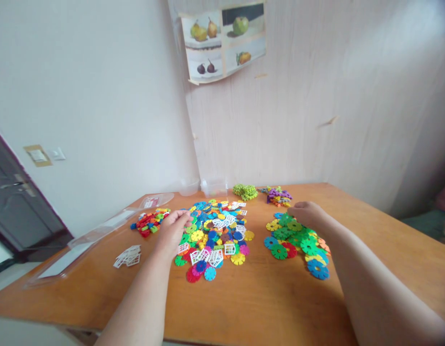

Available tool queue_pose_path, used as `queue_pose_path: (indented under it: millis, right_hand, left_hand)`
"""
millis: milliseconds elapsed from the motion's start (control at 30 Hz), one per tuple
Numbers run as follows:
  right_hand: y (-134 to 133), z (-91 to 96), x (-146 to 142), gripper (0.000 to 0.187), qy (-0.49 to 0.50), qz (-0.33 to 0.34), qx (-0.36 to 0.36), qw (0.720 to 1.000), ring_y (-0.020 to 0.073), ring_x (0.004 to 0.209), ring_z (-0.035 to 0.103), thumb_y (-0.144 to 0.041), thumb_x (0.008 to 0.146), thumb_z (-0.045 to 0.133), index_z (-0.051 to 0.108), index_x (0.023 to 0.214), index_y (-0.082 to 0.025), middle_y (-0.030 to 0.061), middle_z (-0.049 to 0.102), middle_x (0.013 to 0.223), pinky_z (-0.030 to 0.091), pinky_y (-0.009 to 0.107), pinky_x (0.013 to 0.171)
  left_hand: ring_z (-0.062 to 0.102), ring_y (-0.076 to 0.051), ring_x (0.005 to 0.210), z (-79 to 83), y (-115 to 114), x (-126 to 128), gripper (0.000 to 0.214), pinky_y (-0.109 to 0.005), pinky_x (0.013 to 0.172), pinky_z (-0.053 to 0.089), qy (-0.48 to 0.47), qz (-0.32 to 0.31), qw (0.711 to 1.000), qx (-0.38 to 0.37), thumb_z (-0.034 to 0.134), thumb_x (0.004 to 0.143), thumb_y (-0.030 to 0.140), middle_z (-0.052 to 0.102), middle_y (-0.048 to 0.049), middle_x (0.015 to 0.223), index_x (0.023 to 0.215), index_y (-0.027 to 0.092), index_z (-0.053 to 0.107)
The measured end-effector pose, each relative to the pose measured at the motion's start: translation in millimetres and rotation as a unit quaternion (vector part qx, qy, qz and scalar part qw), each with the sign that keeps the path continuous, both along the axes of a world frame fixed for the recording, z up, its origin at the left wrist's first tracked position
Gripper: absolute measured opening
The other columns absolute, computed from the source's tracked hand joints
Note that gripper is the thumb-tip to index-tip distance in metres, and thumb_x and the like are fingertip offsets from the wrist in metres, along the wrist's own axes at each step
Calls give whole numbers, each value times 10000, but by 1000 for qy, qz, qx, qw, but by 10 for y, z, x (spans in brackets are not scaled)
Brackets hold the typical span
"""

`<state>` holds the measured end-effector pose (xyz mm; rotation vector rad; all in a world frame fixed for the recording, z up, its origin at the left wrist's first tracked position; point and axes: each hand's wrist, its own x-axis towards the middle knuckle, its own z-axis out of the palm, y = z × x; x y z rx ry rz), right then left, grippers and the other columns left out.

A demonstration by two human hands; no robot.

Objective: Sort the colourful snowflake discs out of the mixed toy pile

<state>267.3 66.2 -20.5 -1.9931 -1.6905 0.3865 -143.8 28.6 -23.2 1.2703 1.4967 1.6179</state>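
Note:
My left hand is at the left edge of a large mixed pile of plastic pieces, its thumb and fingers pressed together; whatever may be between them is too small to make out. The pile holds notched flower-shaped discs in many colours and white window-like lattice pieces. My right hand hovers at the back of a separate pile of larger notched discs, mostly green, blue, yellow and red. Its fingers are curled together, and the hand itself hides anything in them.
Small red, green and blue blocks and white lattice pieces lie on the left. Lime-green pieces and purple-orange pieces are heaped at the back. Clear containers stand by the wall; a clear plastic lid lies along the table's left edge.

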Motion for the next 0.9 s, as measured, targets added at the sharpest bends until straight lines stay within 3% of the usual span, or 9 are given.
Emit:
queue_pose_path:
  millis: [200,400,700,900]
  right_hand:
    - [62,-66,87,291,-51,-20,-29,998,244,781,651,-451,734,550,672,783,-192,124,717,879,424,299,611]
    - [-41,19,-13,343,-96,-14,-21,995,273,807,659,-506,751,542,688,878,-223,116,723,915,446,339,640]
    - [-149,70,-245,310,-154,39,23,987,290,932,657,-425,815,488,749,914,-290,80,737,1022,465,380,746]
    - [-254,84,-414,385,-209,134,6,969,348,1189,576,-423,858,468,738,1117,-333,85,710,1197,402,567,963]
  left_hand:
    - [640,-172,672,-57,107,-193,360,-263,625,463,-24,80,996,-17,730,652,461,733,-64,777,843,161,674]
    - [650,-174,683,-90,159,-260,309,-269,645,471,-28,113,993,-17,697,649,419,722,-53,775,827,168,670]
    - [636,-162,665,-115,171,-291,268,-258,629,455,-53,138,988,-37,660,647,365,709,-52,756,827,166,670]
    - [641,-172,676,-132,192,-302,232,-269,637,461,-52,134,989,-33,676,651,363,700,-54,745,788,177,660]
